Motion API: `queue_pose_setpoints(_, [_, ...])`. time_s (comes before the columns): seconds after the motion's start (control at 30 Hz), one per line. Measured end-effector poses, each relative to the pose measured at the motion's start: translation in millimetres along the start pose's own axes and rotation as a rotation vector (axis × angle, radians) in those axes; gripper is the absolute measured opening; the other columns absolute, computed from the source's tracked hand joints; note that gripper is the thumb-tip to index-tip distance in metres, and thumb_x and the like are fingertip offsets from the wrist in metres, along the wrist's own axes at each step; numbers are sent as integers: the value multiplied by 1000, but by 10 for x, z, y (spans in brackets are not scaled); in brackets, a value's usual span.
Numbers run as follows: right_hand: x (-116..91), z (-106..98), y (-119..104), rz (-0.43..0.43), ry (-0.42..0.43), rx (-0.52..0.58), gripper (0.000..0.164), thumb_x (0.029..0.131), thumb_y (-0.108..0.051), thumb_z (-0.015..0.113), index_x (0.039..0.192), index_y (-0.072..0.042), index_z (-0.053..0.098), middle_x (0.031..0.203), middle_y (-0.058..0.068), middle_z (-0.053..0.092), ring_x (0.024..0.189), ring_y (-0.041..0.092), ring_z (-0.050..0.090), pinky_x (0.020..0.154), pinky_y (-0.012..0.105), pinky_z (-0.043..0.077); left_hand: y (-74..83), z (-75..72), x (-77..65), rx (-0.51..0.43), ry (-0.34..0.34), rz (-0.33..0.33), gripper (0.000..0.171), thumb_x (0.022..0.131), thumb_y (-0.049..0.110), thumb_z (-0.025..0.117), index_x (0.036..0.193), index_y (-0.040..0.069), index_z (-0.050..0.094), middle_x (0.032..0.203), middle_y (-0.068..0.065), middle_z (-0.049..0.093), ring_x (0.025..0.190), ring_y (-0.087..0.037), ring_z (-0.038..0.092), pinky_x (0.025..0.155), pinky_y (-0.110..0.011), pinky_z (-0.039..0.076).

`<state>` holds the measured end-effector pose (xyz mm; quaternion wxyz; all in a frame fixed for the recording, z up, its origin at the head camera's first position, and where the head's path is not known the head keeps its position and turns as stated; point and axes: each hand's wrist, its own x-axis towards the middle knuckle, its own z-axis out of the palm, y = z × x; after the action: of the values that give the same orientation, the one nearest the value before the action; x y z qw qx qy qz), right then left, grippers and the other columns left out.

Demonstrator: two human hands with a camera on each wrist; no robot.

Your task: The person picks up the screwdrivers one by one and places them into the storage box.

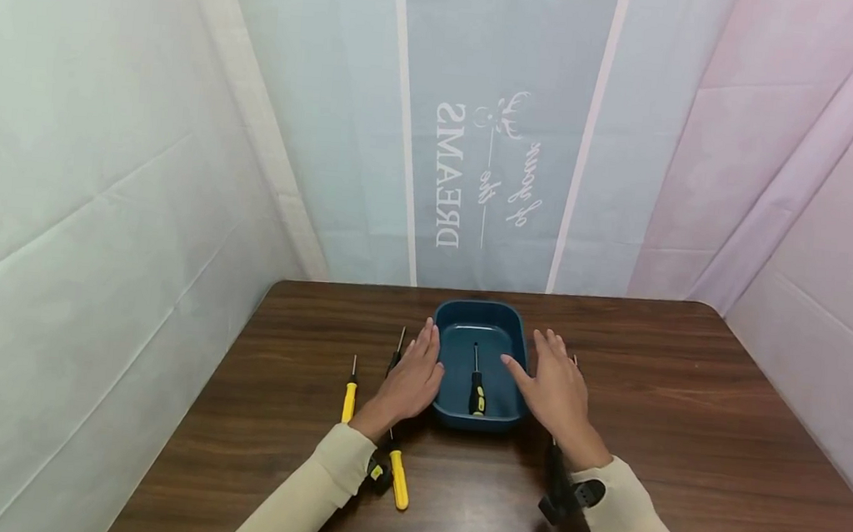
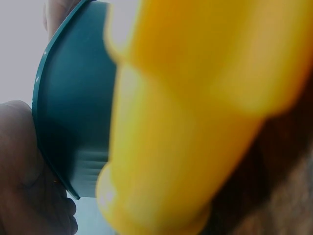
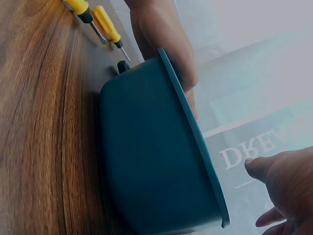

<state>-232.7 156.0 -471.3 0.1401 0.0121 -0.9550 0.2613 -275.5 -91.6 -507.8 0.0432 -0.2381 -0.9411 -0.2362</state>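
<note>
A dark teal tray (image 1: 476,423) with rounded corners stands on the table, and a black-and-yellow screwdriver (image 1: 478,394) lies inside it. My left hand (image 1: 412,380) lies along the tray's left rim with its fingers straight. On the other side, my right hand (image 1: 558,392) is beside the right rim, fingers extended and thumb spread toward the tray's inside. In the right wrist view that thumb (image 3: 261,169) stands apart from the rim. A yellow screwdriver handle (image 2: 181,147) fills much of the left wrist view, blurred and close.
Left of the tray lie a yellow screwdriver (image 1: 350,402), another yellow-handled one (image 1: 398,481) near my left wrist, and a dark one (image 1: 395,357) partly hidden behind my left hand. A thin tip (image 1: 575,360) shows beyond my right hand. Printed curtains (image 1: 504,38) hang behind the table.
</note>
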Motion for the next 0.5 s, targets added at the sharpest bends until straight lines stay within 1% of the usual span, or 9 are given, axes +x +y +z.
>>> queue_pose_setpoints(0.23, [21, -101, 105, 5, -9, -15, 81, 98, -48, 63, 154, 6, 36, 158, 32, 29, 147, 48, 26, 111, 68, 28, 69, 19, 20, 5, -2, -19, 64, 110, 27, 35, 162, 2, 7, 171, -8, -4, 156, -17, 0, 125, -43, 12])
queue_pose_setpoints(0.5, [50, -198, 265, 6, -17, -16, 83, 98, -52, 60, 154, 5, 35, 158, 32, 30, 145, 48, 30, 104, 69, 37, 133, 44, 53, 11, 18, -30, 63, 110, 26, 35, 162, 1, 10, 171, -9, -2, 157, -21, 3, 124, -44, 13])
